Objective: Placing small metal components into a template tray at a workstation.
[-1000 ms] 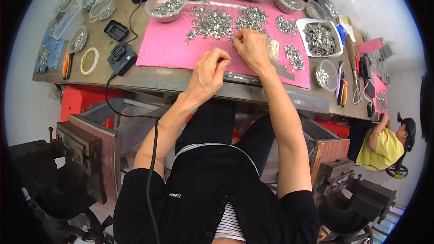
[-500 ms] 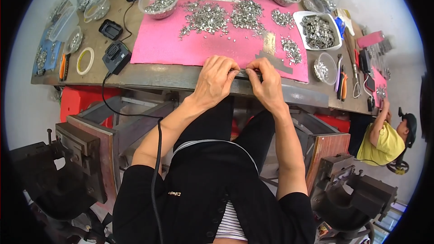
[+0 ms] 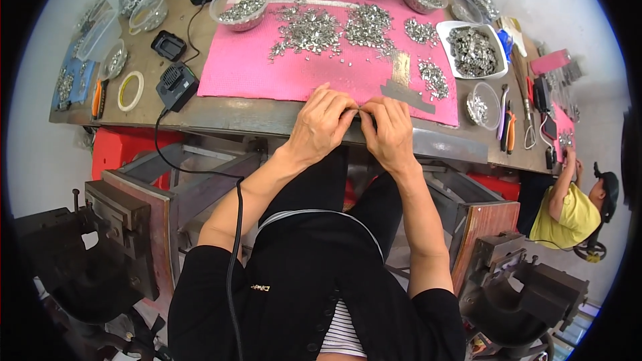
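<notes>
Small, shiny silver-grey metal pieces (image 3: 309, 32) lie in loose heaps on a bright pink, textured mat (image 3: 251, 80) spread over a grey-brown desk (image 3: 184, 110). They catch the light unevenly, with bright faces beside darker gaps; many look short and oblong, though single shapes are too small to make out well. Two broad heaps sit side by side near the middle of the mat, two smaller ones lie toward its right edge, and a few stray bits are scattered just below the broad heaps. The pieces share no common direction: their long axes are jumbled at all angles.

The left hand (image 3: 323, 124) and the right hand (image 3: 388, 130) are close together at the desk's front edge, nearer the person than the heaps. Thumbs and forefingers are drawn in toward each other, their tips almost meeting. Whether they are clamped on a piece I cannot tell, since the fingers cover the spot; nor can its long axis be read there.

More metal pieces fill a white, squarish plastic tray (image 3: 445, 39) right of the mat and a round, clear plastic bowl (image 3: 244, 25) at the mat's upper left. A flat grey strip (image 3: 406, 98) slants down to the right near the right hand.
</notes>
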{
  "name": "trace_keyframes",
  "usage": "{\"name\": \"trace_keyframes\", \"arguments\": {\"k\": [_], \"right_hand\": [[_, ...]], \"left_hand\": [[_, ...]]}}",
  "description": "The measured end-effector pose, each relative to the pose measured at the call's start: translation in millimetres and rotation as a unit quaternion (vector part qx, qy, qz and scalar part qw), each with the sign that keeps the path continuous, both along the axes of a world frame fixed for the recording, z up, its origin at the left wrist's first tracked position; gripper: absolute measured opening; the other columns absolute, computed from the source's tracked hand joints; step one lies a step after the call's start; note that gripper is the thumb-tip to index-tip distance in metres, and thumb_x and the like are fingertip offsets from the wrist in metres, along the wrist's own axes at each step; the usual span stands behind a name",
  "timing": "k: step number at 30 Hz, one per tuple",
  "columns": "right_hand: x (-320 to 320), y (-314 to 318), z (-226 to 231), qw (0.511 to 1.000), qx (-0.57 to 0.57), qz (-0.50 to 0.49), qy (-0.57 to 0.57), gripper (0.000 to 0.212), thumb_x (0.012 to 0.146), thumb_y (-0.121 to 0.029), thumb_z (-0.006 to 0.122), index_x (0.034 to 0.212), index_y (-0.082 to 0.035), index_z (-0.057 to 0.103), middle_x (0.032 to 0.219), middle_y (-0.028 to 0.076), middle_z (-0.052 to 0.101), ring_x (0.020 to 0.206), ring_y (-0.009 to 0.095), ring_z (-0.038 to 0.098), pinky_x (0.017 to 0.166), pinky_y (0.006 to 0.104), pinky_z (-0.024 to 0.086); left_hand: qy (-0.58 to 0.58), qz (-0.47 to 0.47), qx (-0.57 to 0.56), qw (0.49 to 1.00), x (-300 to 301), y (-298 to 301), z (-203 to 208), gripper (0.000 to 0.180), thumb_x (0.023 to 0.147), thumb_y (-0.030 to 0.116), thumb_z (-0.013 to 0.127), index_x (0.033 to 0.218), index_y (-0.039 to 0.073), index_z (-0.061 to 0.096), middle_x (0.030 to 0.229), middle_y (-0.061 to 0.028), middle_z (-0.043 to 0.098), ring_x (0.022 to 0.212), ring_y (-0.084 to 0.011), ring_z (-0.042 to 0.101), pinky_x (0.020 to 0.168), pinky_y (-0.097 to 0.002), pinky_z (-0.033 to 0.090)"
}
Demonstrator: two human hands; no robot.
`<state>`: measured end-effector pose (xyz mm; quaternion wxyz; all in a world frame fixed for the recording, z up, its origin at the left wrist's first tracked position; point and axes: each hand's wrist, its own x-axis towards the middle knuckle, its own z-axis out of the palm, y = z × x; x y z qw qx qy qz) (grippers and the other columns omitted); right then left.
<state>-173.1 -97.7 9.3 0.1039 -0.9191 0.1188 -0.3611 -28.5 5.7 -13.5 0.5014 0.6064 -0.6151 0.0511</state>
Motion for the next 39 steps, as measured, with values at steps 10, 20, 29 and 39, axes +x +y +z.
{"name": "trace_keyframes", "arguments": {"k": [10,20,29,39], "right_hand": [[-7,-6,11,0.999,-0.016,0.034,0.038,0.018,0.080,-0.002,0.074,0.096,-0.006,0.068,0.098,0.007,0.065,0.088,0.026,0.062,0.081,0.0376,0.045],[59,-58,30,0.979,0.191,0.011,0.066,0.009,0.089,-0.010,0.068,0.087,-0.002,0.072,0.088,0.016,0.069,0.084,0.034,0.067,0.078,0.0437,0.049],[124,-72,-3,0.987,0.065,-0.085,0.116,0.023,0.085,-0.019,0.068,0.083,0.003,0.070,0.087,0.023,0.070,0.080,0.043,0.068,0.077,0.0516,0.053],[66,-69,40,0.964,0.146,-0.049,0.216,0.023,0.083,-0.018,0.063,0.078,0.003,0.067,0.076,0.026,0.068,0.074,0.044,0.068,0.072,0.0511,0.053]], "left_hand": [[-0.019,0.005,0.033,0.999,0,5,3,0.017,0.085,0.004,0.073,0.100,0.003,0.068,0.101,-0.0107,0.068,0.095,-0.0307,0.066,0.104,-0.0527,0.046],[-0.047,0.181,0.033,0.982,80,-3,13,0.016,0.087,0.010,0.072,0.103,0.010,0.075,0.090,-0.0057,0.067,0.089,-0.0264,0.059,0.089,-0.0420,0.042],[-0.107,0.176,0.084,0.975,101,-22,-2,0.015,0.081,0.023,0.080,0.094,0.016,0.079,0.085,-0.0017,0.063,0.089,-0.0222,0.058,0.095,-0.0419,0.035],[-0.127,0.149,0.090,0.977,102,-18,2,0.010,0.084,0.020,0.077,0.091,0.014,0.075,0.086,-0.0021,0.061,0.090,-0.0220,0.057,0.096,-0.0445,0.034]]}}
